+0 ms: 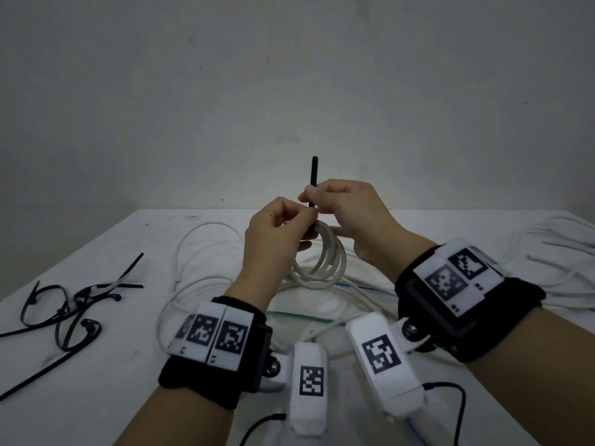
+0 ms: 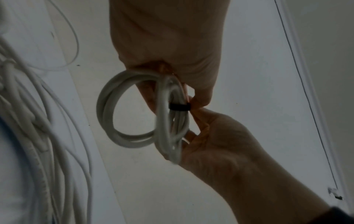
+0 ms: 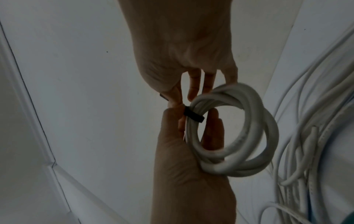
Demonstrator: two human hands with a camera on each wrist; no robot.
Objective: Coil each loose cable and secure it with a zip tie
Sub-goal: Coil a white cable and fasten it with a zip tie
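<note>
A small white cable coil (image 1: 325,265) hangs above the table between my two hands. My left hand (image 1: 289,220) grips the top of the coil, with fingers passing through its loop (image 3: 212,130). A black zip tie (image 2: 179,107) is wrapped round the coil's strands (image 3: 193,116). Its long tail (image 1: 314,175) sticks straight up, and my right hand (image 1: 325,197) pinches that tail between thumb and forefinger, just above the left hand. The other right fingers (image 3: 193,84) stretch out beside the coil. The tie's head is hidden between the fingertips.
A heap of black zip ties (image 1: 70,307) lies at the table's left. Loose white cables (image 1: 199,252) sprawl under my hands, and more (image 1: 563,252) lie at the right. A clear plastic bag (image 1: 306,317) lies near my wrists. A wall rises behind the table's far edge.
</note>
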